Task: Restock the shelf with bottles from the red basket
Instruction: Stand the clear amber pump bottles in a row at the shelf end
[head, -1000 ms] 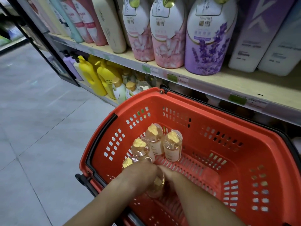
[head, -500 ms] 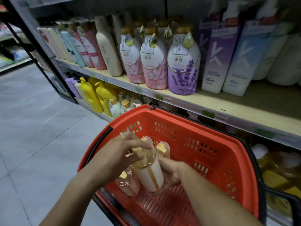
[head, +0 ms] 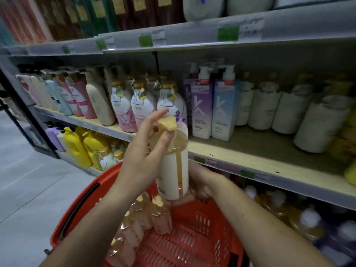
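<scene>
Your left hand (head: 142,151) grips the pump bottle (head: 173,162) near its top, right hand (head: 200,182) cupping its base, above the red basket (head: 77,209); several bottles (head: 159,216) remain inside, shelf (head: 250,157) space waiting
</scene>
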